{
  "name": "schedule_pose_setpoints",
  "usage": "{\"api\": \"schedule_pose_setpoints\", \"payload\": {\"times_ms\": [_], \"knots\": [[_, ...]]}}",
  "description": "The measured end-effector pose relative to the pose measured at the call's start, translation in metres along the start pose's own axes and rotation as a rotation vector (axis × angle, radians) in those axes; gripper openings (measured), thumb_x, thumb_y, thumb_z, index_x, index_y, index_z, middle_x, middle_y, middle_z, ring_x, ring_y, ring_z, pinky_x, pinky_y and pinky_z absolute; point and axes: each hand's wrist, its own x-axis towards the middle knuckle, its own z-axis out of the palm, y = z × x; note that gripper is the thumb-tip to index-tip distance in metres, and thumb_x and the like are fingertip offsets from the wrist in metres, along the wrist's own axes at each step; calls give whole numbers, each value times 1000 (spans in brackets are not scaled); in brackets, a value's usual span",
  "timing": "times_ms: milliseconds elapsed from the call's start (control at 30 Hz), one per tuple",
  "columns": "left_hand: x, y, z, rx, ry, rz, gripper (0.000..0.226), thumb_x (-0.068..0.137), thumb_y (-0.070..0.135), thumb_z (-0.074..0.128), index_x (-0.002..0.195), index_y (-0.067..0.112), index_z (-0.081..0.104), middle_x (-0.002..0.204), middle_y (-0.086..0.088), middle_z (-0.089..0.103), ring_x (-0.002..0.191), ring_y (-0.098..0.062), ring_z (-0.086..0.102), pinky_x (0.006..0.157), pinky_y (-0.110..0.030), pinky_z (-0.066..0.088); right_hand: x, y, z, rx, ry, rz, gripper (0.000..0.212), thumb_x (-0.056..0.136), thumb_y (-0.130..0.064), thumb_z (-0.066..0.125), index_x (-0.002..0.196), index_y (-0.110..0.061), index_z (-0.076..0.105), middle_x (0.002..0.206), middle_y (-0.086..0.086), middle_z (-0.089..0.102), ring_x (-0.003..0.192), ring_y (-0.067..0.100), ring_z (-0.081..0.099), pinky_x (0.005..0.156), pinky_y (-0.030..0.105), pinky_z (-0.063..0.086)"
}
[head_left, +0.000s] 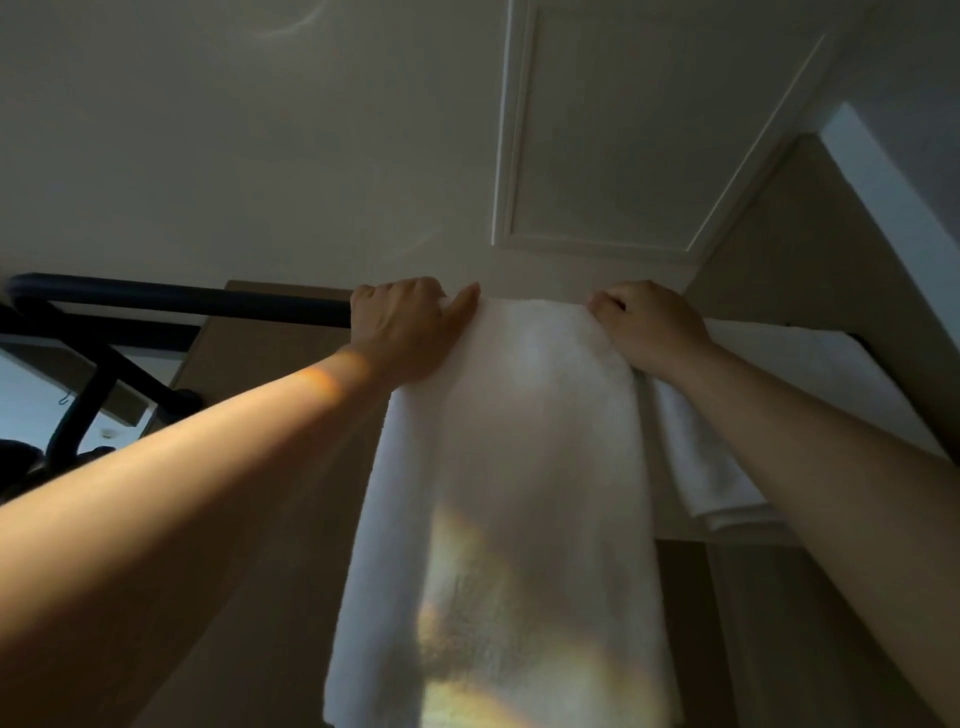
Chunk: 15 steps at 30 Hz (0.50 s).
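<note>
A white towel (509, 493) hangs over a dark overhead bar (208, 304) and drapes down toward me. My left hand (410, 332) grips the towel's top left corner where it folds over the bar, fingers curled over the top and thumb lying along the edge. At the top right corner, my right hand (649, 327) pinches the towel with curled fingers. Both arms reach upward. The bar is hidden under the towel between my hands.
A second white towel (727, 467) hangs on the same bar to the right, partly behind my right arm. The bar's black frame (98, 384) bends down at the left. A pale ceiling with a panelled hatch (613, 145) is close above. A wall stands at the right.
</note>
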Motion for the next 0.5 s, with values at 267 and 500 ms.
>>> {"api": "schedule_pose_setpoints", "payload": {"times_ms": [267,500], "knots": [[2,3,0,39,-13,-34,59,95,60,25,64,16,50,62,2,46,69,-27,47,74,-36,28,-28,-35,2,27,134,-231,34,101,-31,43,116,-8,64,121,17,63,113,35,56,95,41,45],[0,1,-10,13,-109,-101,55,95,61,27,106,20,62,106,-6,64,100,-27,56,89,-39,31,-19,-40,10,-208,-74,-187,47,102,-48,30,111,-10,56,124,21,59,116,37,53,92,40,40]]}}
